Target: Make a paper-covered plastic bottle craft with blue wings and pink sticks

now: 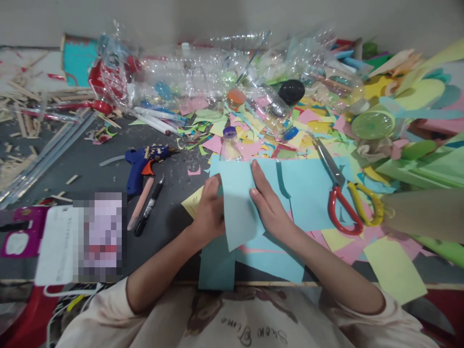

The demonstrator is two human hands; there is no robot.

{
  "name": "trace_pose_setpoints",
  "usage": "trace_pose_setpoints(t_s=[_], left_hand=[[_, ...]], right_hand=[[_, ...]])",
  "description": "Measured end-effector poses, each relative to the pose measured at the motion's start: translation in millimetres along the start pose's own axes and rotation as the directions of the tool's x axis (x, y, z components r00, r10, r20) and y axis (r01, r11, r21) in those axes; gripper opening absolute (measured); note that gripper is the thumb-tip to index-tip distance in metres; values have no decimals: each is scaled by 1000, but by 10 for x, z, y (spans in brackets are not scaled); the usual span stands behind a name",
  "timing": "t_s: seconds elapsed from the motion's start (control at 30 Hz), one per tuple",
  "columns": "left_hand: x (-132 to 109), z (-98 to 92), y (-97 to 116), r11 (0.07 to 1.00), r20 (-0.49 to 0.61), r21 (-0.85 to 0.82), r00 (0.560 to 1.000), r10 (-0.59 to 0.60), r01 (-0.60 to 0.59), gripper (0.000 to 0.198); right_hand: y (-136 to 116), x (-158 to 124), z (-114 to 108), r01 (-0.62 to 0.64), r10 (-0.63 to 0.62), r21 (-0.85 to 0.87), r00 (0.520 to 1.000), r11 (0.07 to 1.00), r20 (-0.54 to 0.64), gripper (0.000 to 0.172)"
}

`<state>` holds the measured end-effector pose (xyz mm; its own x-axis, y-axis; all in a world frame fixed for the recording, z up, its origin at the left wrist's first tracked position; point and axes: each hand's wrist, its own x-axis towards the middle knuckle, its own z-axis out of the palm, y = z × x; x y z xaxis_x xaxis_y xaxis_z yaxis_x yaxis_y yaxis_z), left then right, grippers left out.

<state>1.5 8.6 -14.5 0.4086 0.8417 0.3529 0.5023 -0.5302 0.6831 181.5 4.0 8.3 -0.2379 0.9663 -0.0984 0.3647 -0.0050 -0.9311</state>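
"Where does this view look from?"
"It is head-worn; it faces forward and down, close enough that the cream printed cloth shirt (232, 316) edges the frame's bottom; bare left hand (209, 209) and bare right hand (270, 203) sit mid-frame."
"And beyond?"
"A dark grey flat tabletop (101, 181) spreads across; a plain grey wall (232, 14) closes the top."

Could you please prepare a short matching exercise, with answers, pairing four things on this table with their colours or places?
Things:
1. Glue gun
2. Pen
3. Scissors
4. Uppermost pale-blue sheet

Colours or places:
A. Between the left hand and right hand
B. Mostly black
C. Right of both hands
D. Dark blue

Pairs: 1-D, 2-B, 3-C, 4-A
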Motion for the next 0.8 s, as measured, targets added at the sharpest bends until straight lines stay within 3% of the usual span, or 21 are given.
trace_pose_setpoints(t_s=[0.17, 0.3, 0.47, 0.63, 0.8], left_hand=[[90, -70, 56, 985, -172, 18, 970, 175, -174, 32], [114, -38, 100, 986, -175, -105, 978, 110, -130, 25], [114, -6, 135, 991, -162, -131, 987, -2, -20, 10], [99, -55, 163, 990, -123, -138, 992, -5, -12, 28], [56, 10, 157, 958, -201, -287, 979, -28, -32, 42]], right_hand=[[-13, 0, -62, 87, -117, -182, 980, 979, -164, 48], [-46, -6, -126, 79, -112, -173, 975, 982, -192, 40], [-62, -15, -181, -25, 12, -78, 988, 997, -155, 41], [-15, 7, -250, -85, 91, 89, 993, 992, -69, 60], [-55, 31, -331, -174, 159, 410, 985, 895, 71, 61]])
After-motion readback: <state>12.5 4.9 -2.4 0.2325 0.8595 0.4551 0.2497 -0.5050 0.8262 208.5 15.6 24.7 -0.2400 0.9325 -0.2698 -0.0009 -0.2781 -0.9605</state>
